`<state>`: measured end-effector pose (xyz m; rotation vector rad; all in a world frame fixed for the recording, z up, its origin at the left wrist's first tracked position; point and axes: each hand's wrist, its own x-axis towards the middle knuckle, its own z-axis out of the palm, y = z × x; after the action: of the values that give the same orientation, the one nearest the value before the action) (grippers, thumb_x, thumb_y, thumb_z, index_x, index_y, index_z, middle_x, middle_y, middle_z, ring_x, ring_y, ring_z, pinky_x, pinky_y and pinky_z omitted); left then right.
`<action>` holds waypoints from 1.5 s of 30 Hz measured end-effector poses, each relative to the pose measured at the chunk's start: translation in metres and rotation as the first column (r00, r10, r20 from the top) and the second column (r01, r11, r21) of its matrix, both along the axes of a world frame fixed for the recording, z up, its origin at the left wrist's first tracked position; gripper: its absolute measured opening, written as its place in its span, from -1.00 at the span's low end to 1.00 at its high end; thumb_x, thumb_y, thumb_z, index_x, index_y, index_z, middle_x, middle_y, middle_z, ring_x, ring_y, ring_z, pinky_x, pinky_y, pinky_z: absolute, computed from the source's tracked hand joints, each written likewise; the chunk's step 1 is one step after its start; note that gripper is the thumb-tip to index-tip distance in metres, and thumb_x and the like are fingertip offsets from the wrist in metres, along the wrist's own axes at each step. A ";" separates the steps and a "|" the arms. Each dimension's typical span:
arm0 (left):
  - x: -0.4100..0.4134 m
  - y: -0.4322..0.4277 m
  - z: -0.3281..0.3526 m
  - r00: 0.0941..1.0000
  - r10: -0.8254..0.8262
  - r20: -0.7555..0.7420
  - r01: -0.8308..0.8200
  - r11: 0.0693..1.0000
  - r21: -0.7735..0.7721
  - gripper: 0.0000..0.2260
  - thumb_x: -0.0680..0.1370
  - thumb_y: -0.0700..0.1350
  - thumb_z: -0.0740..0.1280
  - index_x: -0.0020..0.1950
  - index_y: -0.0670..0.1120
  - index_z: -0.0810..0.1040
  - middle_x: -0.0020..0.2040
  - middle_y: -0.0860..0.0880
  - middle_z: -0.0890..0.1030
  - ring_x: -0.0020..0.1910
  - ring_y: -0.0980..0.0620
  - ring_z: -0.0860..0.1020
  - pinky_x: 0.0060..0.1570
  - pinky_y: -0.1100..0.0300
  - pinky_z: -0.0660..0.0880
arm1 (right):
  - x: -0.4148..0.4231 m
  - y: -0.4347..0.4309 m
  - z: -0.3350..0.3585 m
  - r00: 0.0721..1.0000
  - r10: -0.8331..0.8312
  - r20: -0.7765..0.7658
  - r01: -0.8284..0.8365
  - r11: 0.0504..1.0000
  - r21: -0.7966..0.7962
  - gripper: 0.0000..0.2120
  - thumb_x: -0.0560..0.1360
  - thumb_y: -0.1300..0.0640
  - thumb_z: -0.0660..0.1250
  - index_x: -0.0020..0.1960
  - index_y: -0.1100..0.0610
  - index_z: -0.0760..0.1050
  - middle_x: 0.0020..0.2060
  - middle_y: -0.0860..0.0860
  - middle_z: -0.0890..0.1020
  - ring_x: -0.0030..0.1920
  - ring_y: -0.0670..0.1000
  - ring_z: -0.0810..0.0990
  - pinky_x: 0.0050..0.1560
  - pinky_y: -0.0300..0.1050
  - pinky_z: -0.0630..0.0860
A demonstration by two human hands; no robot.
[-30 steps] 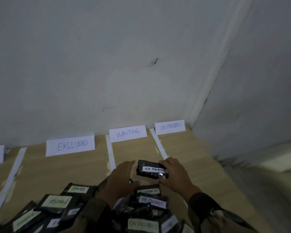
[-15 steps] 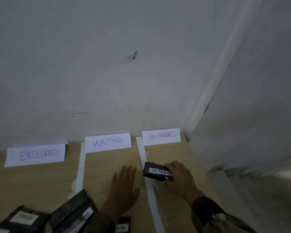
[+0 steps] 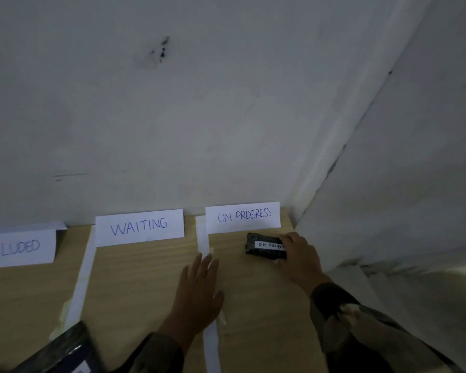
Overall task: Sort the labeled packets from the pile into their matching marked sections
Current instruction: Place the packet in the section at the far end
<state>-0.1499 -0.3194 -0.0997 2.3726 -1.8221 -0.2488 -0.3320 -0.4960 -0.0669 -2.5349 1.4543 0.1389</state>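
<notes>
At the near edge of the wooden table (image 3: 145,278), a dark packet (image 3: 65,348) is cut off by the frame, its label mostly hidden. The left hand (image 3: 197,294) lies flat and spread across a white tape strip (image 3: 211,343). Farther on, near the far right corner, the right hand (image 3: 299,258) grips a black packet (image 3: 264,247) just below the ON PROGRESS sign (image 3: 242,217), fingers covering its label's end.

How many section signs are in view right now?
3. The ON PROGRESS sign stands rightmost against the wall, the WAITING sign left of it, and the EXCLUDED sign at the left edge, partly cut off. More may lie beyond the frame.
</notes>
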 end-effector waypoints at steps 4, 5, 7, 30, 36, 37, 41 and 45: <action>-0.008 -0.018 -0.005 0.998 0.017 -0.056 -0.018 1.000 -0.015 -0.43 0.39 0.10 0.21 0.34 -0.13 0.42 0.34 -0.15 0.45 0.36 -0.19 0.37 0.20 -0.14 0.38 | -0.006 -0.020 -0.007 1.000 -0.004 -0.021 0.003 1.000 -0.006 -0.36 0.50 -0.01 0.33 0.48 0.08 0.15 0.41 0.03 0.27 0.39 0.05 0.27 0.34 -0.02 0.30; -0.009 -0.021 -0.006 0.998 0.016 -0.066 -0.018 1.000 -0.023 -0.42 0.38 0.09 0.24 0.35 -0.14 0.41 0.35 -0.15 0.45 0.36 -0.20 0.36 0.21 -0.15 0.37 | -0.007 -0.024 -0.008 1.000 -0.007 -0.021 0.007 1.000 -0.003 -0.36 0.50 0.01 0.33 0.49 0.08 0.15 0.42 0.03 0.25 0.41 0.05 0.24 0.34 -0.02 0.28; -0.011 -0.025 -0.010 1.000 0.001 -0.015 -0.002 1.000 -0.019 -0.43 0.35 0.11 0.22 0.28 -0.14 0.45 0.26 -0.15 0.53 0.28 -0.19 0.47 0.10 -0.12 0.47 | -0.008 -0.030 -0.011 1.000 -0.013 -0.013 0.013 1.000 -0.002 -0.37 0.50 0.03 0.33 0.48 0.06 0.15 0.44 0.03 0.23 0.44 0.06 0.20 0.35 -0.01 0.24; 0.005 0.045 0.018 1.000 0.020 0.009 -0.019 1.000 -0.025 -0.46 0.36 0.11 0.28 0.26 -0.14 0.47 0.23 -0.14 0.56 0.23 -0.19 0.51 0.03 -0.09 0.52 | 0.016 0.074 0.002 0.984 0.031 0.173 -0.043 0.997 0.064 -0.37 0.38 -0.01 0.11 0.45 0.05 0.23 0.46 0.03 0.23 0.47 0.05 0.16 0.40 0.00 0.18; 0.026 0.102 0.049 0.998 0.047 -0.045 -0.047 0.999 -0.001 -0.41 0.44 0.10 0.17 0.42 -0.14 0.33 0.41 -0.15 0.36 0.43 -0.17 0.27 0.29 -0.15 0.30 | 0.040 0.143 0.015 0.965 0.092 0.245 -0.122 0.987 0.109 -0.49 0.49 0.10 0.25 0.42 0.03 0.28 0.43 -0.03 0.26 0.46 -0.01 0.17 0.35 -0.11 0.18; 0.031 0.112 0.054 0.997 0.062 -0.034 -0.063 0.998 -0.012 -0.40 0.47 0.09 0.15 0.47 -0.12 0.23 0.47 -0.12 0.26 0.48 -0.14 0.16 0.37 -0.12 0.19 | 0.045 0.155 0.017 0.959 0.099 0.266 -0.134 0.984 0.117 -0.49 0.49 0.09 0.26 0.43 0.03 0.27 0.42 -0.02 0.28 0.45 0.00 0.20 0.35 -0.10 0.20; 0.058 0.155 0.070 0.997 0.067 -0.038 -0.067 0.998 0.010 -0.45 0.42 0.09 0.17 0.32 -0.18 0.44 0.30 -0.18 0.48 0.32 -0.24 0.42 0.13 -0.21 0.42 | 0.069 0.202 0.025 0.932 0.103 0.347 -0.174 0.968 0.179 -0.46 0.48 0.07 0.28 0.44 0.05 0.27 0.40 0.02 0.32 0.41 0.06 0.28 0.33 -0.06 0.27; 0.087 0.199 0.072 0.993 0.102 -0.054 -0.104 0.994 -0.035 -0.33 0.37 0.17 0.00 0.33 -0.18 0.43 0.31 -0.18 0.47 0.34 -0.23 0.40 0.17 -0.19 0.41 | 0.098 0.248 0.026 0.925 0.150 0.350 -0.236 0.947 0.218 -0.47 0.51 0.03 0.27 0.45 0.05 0.24 0.42 0.00 0.30 0.43 0.03 0.26 0.37 -0.06 0.23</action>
<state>-0.0627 -0.1203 -0.0273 2.4019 -1.6617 -0.2589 -0.2341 -0.2477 -0.0413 -2.3449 0.9878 -0.0618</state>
